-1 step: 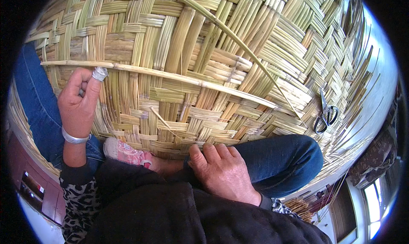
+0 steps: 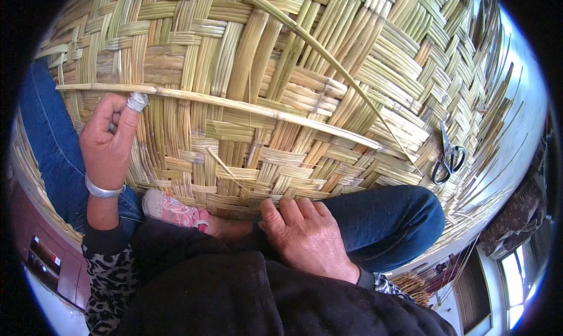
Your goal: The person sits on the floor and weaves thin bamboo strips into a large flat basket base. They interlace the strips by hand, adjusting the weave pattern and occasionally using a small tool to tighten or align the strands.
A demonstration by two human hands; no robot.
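Observation:
My left hand (image 2: pixel 110 139) is closed, its fingers curled, over the left part of a woven cane mat (image 2: pixel 234 133). Silver-grey tape wraps its thumb tip, which lies against a long pale cane strip (image 2: pixel 252 106) crossing the mat. Whatever may be inside the curled fingers is hidden. My right hand (image 2: pixel 305 233) rests palm down on my bent right leg, fingers loosely laid out and holding nothing. A second, greener strip (image 2: pixel 328 57) runs slantwise from the top edge toward the right. On the mat beyond my right knee lie dark-handled scissors (image 2: pixel 449 156).
My bent legs and a pink patterned shoe (image 2: pixel 176 210) border the mat's near side. Loose cane ends (image 2: pixel 501 125) stick out along its right edge over a pale floor. A bundle of cut stalks (image 2: pixel 412 286) stands at the lower right. Dark red furniture (image 2: pixel 44 242) is at the lower left.

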